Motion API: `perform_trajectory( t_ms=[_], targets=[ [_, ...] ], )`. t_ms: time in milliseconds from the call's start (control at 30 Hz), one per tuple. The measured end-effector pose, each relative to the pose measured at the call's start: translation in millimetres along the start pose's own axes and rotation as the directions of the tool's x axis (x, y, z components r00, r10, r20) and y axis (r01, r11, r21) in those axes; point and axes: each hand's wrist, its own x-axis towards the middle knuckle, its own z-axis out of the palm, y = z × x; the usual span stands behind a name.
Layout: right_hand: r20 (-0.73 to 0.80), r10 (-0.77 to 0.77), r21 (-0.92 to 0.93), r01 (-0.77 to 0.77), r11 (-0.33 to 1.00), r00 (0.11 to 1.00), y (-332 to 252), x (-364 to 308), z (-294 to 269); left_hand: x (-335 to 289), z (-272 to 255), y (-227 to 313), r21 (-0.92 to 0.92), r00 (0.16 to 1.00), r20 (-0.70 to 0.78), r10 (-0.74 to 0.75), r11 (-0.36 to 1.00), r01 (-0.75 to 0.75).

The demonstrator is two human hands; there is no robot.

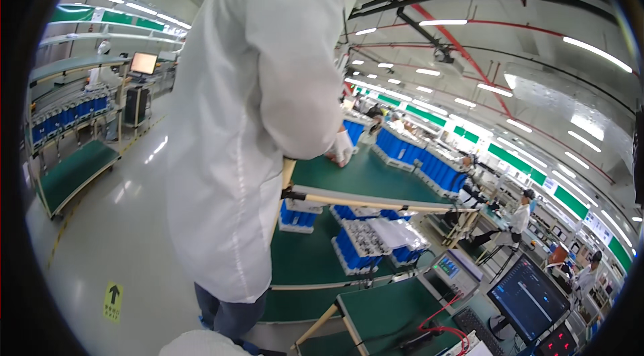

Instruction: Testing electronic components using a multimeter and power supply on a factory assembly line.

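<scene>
Neither of my hands shows. A piece of white cloth, perhaps part of my own clothing, enters at the lower edge. Close before me stands a co-worker in a white coat, turned partly away. That person's gloved hand rests at the green-topped workbench, and what it touches is hard to make out. Blue battery packs with white end frames line the far side of this bench. More packs sit on the green shelf below it.
At lower right, a green table carries red cables, beside a bench instrument, keyboard and monitor. Leftward, a rack holds blue packs. An arrow sign marks the grey floor. Other people sit far right.
</scene>
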Motion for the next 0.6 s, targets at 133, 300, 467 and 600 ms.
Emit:
perform_trajectory(
  t_ms=[133,300,467,600],
  targets=[
    [-0.021,0.029,-0.065,-0.030,0.997,0.999,22,-2,-22,-9,5,-2,0.017,0.999,0.013,-0.045,0.999,0.045],
    [0.041,-0.060,-0.195,0.067,0.978,0.997,40,5,-41,-3,6,-18,-0.093,0.994,0.071,-0.087,0.991,0.093],
    [-0.119,0.011,0.070,-0.003,0.998,0.993,17,-26,-13,-3,6,-20,-0.142,0.992,0.091,-0.085,0.985,0.098],
    [-0.083,0.135,0.411,-0.090,0.907,0.987,-9,-33,0,-9,7,-12,-0.161,0.986,0.103,-0.127,0.977,0.143]
  ],
)
